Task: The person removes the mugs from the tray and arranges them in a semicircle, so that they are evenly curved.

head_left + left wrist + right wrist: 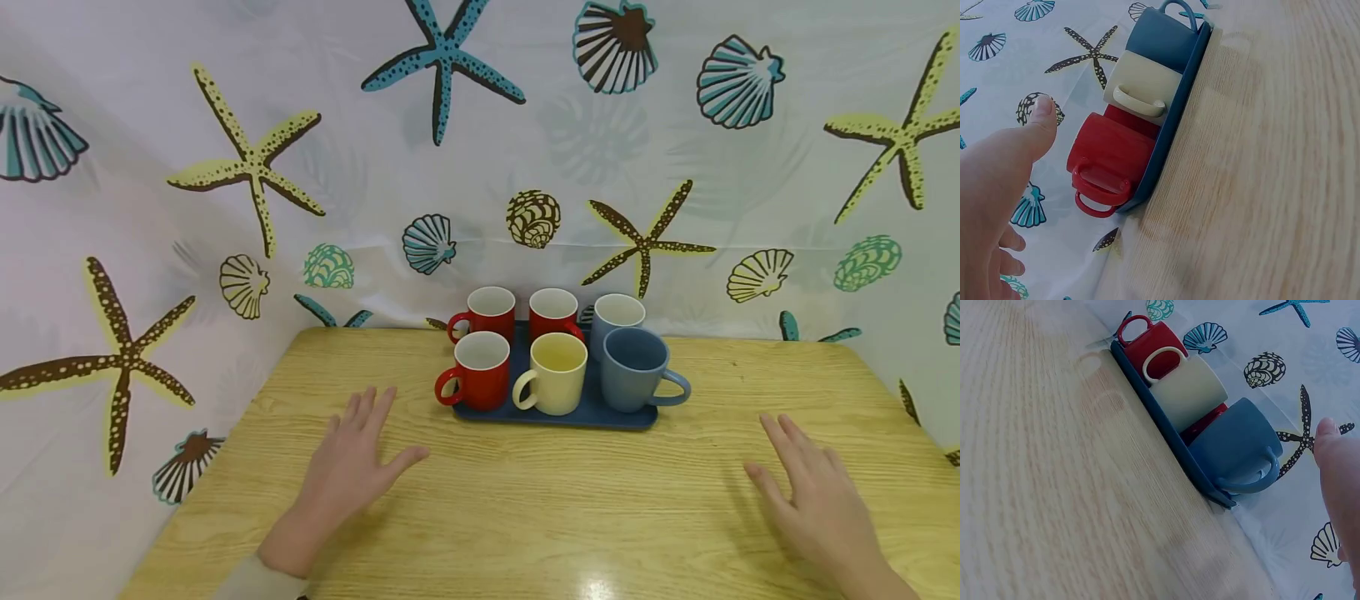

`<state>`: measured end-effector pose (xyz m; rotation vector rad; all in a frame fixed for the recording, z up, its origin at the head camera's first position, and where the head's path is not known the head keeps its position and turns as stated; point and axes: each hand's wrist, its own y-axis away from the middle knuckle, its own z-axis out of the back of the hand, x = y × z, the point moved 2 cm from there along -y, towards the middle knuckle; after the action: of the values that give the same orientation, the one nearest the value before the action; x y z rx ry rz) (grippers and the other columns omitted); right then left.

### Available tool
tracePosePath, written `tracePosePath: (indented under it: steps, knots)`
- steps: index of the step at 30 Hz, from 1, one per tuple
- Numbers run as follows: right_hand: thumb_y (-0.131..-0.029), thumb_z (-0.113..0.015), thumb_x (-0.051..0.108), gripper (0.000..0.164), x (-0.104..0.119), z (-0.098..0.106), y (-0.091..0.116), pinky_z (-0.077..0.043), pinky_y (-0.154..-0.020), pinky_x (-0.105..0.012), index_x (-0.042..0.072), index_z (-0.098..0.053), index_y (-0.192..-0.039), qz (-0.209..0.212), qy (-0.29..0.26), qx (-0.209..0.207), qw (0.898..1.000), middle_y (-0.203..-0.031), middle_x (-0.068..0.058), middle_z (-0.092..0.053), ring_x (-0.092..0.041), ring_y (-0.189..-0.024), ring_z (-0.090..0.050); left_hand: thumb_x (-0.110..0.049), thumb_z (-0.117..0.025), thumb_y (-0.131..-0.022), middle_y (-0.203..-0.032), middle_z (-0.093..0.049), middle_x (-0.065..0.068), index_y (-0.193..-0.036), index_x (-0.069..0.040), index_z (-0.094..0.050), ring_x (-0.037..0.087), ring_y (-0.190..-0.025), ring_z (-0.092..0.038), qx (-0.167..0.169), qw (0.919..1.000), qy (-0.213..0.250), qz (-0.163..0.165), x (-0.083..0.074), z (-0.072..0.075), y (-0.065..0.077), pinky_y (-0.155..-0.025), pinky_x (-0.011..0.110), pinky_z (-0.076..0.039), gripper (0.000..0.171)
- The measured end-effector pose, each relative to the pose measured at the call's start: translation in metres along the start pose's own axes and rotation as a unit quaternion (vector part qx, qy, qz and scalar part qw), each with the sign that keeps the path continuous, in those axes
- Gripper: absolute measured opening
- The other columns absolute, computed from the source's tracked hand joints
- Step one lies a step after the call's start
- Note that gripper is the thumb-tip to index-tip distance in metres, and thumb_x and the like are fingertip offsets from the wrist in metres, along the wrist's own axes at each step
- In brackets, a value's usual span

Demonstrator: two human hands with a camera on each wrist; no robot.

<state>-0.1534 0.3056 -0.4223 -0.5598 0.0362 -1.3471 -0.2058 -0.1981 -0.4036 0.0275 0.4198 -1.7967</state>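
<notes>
A dark blue tray (555, 417) near the back of the table carries several mugs in two rows. Its front row has a red mug (483, 375), a cream mug (558, 379) and a blue mug (630, 375). Behind them stand two red mugs, one at left (495, 312) and one in the middle (551, 317), and a light blue mug (615, 312). My left hand (352, 458), fingers spread, is left of the tray and holds nothing. To the tray's right, my right hand (813, 496) is apart from everything, its fingers extended.
The wooden table (525, 508) spreads out in front of the tray and to both sides. A white cloth (480, 183) printed with starfish and shells hangs behind the table and along its sides.
</notes>
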Motion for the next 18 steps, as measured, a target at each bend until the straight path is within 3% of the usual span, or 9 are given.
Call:
tracePosePath:
  steps: [7,12,18]
  knots:
    - [-0.097,-0.047,0.036,0.063,0.005,-0.001,-0.009,-0.031,-0.085,-0.068,0.008,-0.022,-0.147,-0.036,-0.038,0.029,0.998,-0.142,-0.029,-0.029,-0.054,-0.116,-0.037,-0.07,-0.05,-0.08,-0.141,-0.036,0.023,-0.143,-0.008,-0.033,0.041,-0.129,-0.033,0.002,0.9995,0.026,0.016,-0.001,-0.005,-0.01,-0.097,0.061,-0.031,0.09]
    - [-0.098,-0.043,0.039,0.063,0.01,-0.001,-0.015,-0.032,-0.085,-0.067,0.009,-0.018,-0.149,-0.049,-0.061,0.043,0.996,-0.143,-0.028,-0.028,-0.052,-0.119,-0.037,-0.066,-0.056,-0.079,-0.139,-0.042,0.018,-0.141,-0.008,-0.038,0.039,-0.123,-0.042,-0.011,0.9985,0.051,0.013,-0.003,-0.009,-0.018,-0.089,0.058,-0.041,0.087]
    - [-0.099,-0.04,0.041,0.062,0.012,-0.004,-0.02,-0.037,-0.081,-0.065,0.012,-0.018,-0.149,-0.06,-0.076,0.046,0.994,-0.138,-0.029,-0.036,-0.051,-0.113,-0.043,-0.077,-0.047,-0.074,-0.137,-0.045,0.016,-0.14,-0.009,-0.039,0.035,-0.121,-0.046,0.006,0.9967,0.073,0.034,-0.003,-0.017,-0.028,-0.087,0.054,-0.044,0.095]
